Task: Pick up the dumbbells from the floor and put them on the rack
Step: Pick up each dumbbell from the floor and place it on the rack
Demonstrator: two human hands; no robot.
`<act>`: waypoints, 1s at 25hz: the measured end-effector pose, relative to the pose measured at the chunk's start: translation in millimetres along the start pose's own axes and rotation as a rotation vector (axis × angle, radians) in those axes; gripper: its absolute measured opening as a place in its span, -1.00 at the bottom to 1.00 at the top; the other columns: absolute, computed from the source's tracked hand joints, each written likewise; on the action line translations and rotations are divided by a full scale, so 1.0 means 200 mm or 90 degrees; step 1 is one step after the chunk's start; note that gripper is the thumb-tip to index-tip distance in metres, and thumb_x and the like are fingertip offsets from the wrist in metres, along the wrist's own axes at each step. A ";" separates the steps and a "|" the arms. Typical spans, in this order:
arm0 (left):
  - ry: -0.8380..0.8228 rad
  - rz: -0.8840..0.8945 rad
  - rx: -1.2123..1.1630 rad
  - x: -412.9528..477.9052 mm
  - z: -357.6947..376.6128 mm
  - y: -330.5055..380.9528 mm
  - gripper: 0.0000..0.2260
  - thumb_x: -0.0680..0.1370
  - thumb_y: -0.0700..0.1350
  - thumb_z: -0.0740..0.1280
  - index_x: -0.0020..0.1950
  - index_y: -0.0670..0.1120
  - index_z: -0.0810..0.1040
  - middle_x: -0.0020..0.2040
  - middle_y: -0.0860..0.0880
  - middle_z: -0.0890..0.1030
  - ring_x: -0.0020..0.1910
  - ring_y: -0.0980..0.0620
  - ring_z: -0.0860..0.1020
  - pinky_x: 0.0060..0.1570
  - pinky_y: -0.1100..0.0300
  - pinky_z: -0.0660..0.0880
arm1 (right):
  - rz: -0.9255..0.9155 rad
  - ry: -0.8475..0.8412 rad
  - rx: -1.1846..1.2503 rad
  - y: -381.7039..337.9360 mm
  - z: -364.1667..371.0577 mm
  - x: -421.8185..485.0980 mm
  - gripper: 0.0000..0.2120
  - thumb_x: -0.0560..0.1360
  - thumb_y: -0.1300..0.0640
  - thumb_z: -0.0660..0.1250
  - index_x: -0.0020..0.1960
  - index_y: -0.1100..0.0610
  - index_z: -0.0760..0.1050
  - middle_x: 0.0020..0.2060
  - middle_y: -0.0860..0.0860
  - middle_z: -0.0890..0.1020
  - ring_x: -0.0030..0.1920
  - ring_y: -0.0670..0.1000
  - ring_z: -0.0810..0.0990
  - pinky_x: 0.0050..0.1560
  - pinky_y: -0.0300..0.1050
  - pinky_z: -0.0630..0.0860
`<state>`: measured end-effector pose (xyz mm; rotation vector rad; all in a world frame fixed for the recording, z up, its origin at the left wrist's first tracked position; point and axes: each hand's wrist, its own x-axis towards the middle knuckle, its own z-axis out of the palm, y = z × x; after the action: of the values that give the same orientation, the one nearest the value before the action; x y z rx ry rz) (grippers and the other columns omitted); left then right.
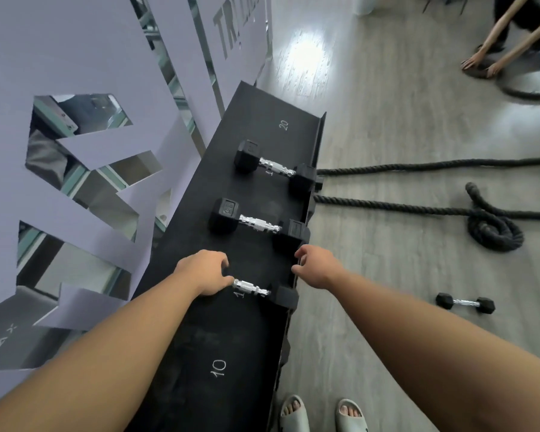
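A black rack [262, 120] slants along the wall and carries three black hex dumbbells with chrome handles. The far dumbbell [275, 168] and the middle dumbbell [259, 224] lie untouched. My left hand [205, 272] covers the left head of the near dumbbell [251, 288], which rests on the rack. Its right head sits at the rack's front lip. Just above that head hovers my right hand [317, 268], fingers loosely curled by the lip and holding nothing. A smaller dumbbell [465, 303] lies on the floor to the right.
Thick black battle ropes [418, 210] run across the floor from the rack, with a coil [493, 232] at the right. Another person's arms [499, 48] reach to the floor at top right. My sandalled feet [321, 414] stand beside the rack. A cut-out wall panel [91, 57] backs it.
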<state>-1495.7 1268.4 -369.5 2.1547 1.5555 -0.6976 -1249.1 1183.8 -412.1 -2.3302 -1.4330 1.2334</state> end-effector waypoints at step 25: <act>0.091 0.400 0.177 -0.59 -0.39 2.84 -0.55 0.51 0.27 0.42 0.29 0.06 0.60 0.25 0.05 0.64 0.22 -0.02 0.59 0.28 0.00 0.51 | 0.183 0.179 -0.145 2.11 -1.79 -1.44 -0.73 0.53 -0.09 0.41 0.08 0.08 0.66 -0.02 0.04 0.67 0.05 0.09 0.62 0.08 -0.10 0.51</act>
<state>-974.1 1049.5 -222.7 2.7438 0.7738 -0.5727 -770.9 828.9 -223.9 -2.8064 -1.2333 0.7832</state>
